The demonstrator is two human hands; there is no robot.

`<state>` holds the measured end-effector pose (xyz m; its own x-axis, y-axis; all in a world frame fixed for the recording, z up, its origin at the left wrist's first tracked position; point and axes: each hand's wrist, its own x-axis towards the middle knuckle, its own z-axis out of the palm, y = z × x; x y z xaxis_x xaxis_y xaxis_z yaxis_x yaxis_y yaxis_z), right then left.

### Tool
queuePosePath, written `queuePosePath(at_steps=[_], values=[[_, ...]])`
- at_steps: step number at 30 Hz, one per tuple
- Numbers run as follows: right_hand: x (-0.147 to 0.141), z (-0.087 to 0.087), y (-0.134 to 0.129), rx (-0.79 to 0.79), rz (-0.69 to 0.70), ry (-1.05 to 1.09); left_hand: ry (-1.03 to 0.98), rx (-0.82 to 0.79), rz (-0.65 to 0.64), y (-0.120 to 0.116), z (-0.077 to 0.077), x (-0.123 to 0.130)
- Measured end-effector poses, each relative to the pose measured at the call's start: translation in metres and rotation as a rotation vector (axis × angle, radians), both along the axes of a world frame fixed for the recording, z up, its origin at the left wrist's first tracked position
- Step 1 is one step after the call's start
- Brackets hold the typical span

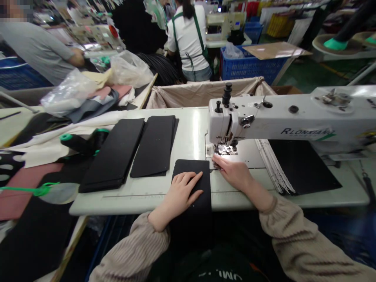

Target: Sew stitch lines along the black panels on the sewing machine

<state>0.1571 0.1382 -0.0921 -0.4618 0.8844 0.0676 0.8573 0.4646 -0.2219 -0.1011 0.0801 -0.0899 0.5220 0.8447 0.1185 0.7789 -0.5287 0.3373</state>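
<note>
Black cut panel (pixel 190 188) lies on the near part of the sewing table, and its long axis points from near to far, almost straight toward the far side. Its near end hangs over the table edge and goes down out of the light, so this end is hard to see. Far away, a co-worker in a white shirt and green apron (pixel 188 43) sits with the back turned. A large white sewing machine (pixel 290 117) stands on the right side of the pale table (pixel 188 129), and a cloth-lined bin (pixel 205 92) is behind the table. Two stacks of black panels (pixel 113 152) (pixel 154 145) lie on the left of the task panel, with their long sides leaning a little. On the right, under the machine arm, is a sheaf of black panels with pale edges (pixel 299 166). The left hand (pixel 183 190) lies flat on the panel, with the fingers a little spread, and it holds nothing in a grip. The right hand (pixel 233 174) is on the panel's far right corner, just beside the presser foot (pixel 225 149), with the fingers close together; one cannot tell if it pinches the corner.
</note>
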Motion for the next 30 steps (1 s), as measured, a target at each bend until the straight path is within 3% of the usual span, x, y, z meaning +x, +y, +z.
queuePosePath(at_steps=[5,10,15,30], values=[[0.01,-0.008,-0.01,0.03,-0.061,0.016,-0.024,-0.013,-0.112,0.045,0.0,0.021],[0.008,-0.01,-0.01,0.054,-0.136,0.028,-0.026,-0.001,-0.114,0.072,-0.005,0.042],[0.007,-0.01,-0.008,0.059,-0.143,0.012,-0.039,0.007,-0.087,0.074,-0.007,0.053],[0.008,-0.008,-0.007,0.037,-0.116,-0.045,-0.107,-0.026,-0.108,0.076,-0.008,0.05]])
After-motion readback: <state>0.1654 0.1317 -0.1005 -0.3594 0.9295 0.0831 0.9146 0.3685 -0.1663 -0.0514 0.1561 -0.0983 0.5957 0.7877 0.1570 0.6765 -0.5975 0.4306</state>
